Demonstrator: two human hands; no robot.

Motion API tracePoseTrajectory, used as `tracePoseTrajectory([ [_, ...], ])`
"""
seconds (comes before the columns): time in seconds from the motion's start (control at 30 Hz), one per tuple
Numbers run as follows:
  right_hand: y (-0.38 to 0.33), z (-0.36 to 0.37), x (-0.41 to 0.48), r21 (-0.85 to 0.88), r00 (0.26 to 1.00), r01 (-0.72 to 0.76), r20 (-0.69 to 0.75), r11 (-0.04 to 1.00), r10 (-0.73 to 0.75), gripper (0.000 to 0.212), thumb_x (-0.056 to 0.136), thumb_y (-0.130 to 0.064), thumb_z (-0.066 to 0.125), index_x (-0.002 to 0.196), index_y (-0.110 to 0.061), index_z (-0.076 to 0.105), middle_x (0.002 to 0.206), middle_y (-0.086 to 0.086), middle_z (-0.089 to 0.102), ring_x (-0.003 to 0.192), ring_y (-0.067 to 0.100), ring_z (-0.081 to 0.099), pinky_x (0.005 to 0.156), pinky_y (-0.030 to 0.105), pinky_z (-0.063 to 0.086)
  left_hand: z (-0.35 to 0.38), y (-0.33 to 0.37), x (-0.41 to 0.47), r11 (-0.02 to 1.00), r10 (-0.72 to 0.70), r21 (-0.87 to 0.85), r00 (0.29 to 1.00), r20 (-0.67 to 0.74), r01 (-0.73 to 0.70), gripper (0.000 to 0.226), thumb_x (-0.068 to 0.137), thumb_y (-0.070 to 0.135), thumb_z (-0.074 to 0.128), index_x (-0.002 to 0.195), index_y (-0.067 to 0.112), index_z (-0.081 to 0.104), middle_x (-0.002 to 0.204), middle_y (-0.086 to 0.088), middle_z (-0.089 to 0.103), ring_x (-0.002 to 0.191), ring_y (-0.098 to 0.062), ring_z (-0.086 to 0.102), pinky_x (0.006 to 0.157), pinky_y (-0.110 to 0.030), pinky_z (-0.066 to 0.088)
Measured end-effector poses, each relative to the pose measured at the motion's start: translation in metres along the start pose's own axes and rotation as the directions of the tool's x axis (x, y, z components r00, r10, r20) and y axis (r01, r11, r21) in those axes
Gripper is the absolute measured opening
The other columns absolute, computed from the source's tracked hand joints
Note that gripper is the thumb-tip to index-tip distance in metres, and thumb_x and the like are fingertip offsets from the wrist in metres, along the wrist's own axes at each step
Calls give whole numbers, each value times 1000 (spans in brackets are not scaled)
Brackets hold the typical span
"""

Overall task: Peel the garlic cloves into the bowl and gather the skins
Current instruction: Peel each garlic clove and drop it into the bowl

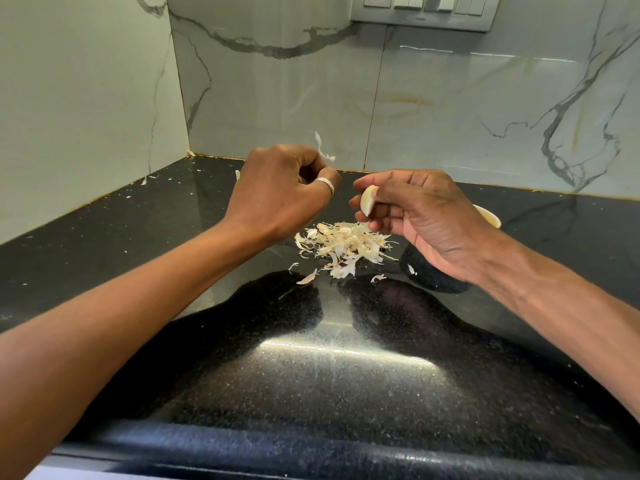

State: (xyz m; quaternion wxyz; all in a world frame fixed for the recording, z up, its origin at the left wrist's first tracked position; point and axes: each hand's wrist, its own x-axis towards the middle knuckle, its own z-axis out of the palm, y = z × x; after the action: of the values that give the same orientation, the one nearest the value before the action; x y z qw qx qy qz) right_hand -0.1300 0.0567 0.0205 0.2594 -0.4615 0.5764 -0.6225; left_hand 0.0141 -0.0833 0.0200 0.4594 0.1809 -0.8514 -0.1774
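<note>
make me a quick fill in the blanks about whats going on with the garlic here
1. The right hand holds a garlic clove that is already ____.
2. The left hand pinches a strip of skin and wears a ____ on one finger.
3. The pile of skins lies on the ____ countertop.

Missing words: peeled; ring; black
</note>
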Motion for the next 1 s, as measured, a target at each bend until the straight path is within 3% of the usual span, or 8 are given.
tracePoseTrajectory([
  [0.2, 1, 2, -2, -126, 998, 58, 7, 990, -57, 27, 90, 1, 71, 117, -3, 70, 102, 16, 77, 84, 17, 72, 72, 22, 58, 2, 5, -4, 996, 57, -80, 991, 119, -48, 9, 91, 19, 69, 93, 18, 78, 72, 17, 67, 58, 4, 60, 55, -10, 46],
  [0.3, 1, 5, -4, -248, 994, 109, 4, 962, -111, 26, 90, -2, 73, 113, -14, 73, 98, 7, 77, 80, 8, 71, 70, 15, 55, 3, 8, -5, 991, 14, -133, 986, 168, 9, 8, 90, 22, 72, 90, 19, 80, 59, 19, 66, 54, 1, 62, 55, -19, 54],
  [0.43, 0, 8, -6, -385, 984, 172, 22, 907, -177, 33, 90, -5, 74, 105, -34, 71, 104, -1, 77, 98, 14, 74, 87, 23, 59, 3, 10, -5, 977, -53, -191, 975, 214, 95, 14, 90, 32, 75, 88, 19, 79, 67, 1, 72, 61, -21, 72, 56, -40, 59],
  [0.63, -2, 11, -10, -448, 971, 234, 67, 863, -228, 42, 87, -2, 76, 97, -42, 67, 94, -22, 73, 89, -4, 71, 79, 8, 53, 3, 13, -5, 961, -101, -223, 962, 255, 160, 14, 90, 32, 76, 85, 19, 79, 71, -6, 73, 65, -22, 72, 51, -29, 60],
  [0.83, 2, 13, -6, -545, 968, 231, 43, 806, -248, 47, 86, -9, 78, 119, -38, 63, 107, -19, 71, 98, -2, 71, 90, 16, 55, 4, 11, -5, 953, -153, -212, 949, 275, 215, 12, 93, 15, 68, 85, 17, 77, 74, -9, 73, 70, -21, 73, 52, -26, 59],
  [1.0, 3, 11, -4, -554, 977, 188, 17, 811, -215, 51, 88, -8, 77, 136, -21, 62, 115, -10, 72, 102, -3, 69, 95, 13, 52, 2, 8, -3, 972, -180, -110, 958, 225, 208, 7, 90, 14, 68, 91, 16, 75, 72, 1, 70, 65, -18, 72, 60, -32, 62],
])
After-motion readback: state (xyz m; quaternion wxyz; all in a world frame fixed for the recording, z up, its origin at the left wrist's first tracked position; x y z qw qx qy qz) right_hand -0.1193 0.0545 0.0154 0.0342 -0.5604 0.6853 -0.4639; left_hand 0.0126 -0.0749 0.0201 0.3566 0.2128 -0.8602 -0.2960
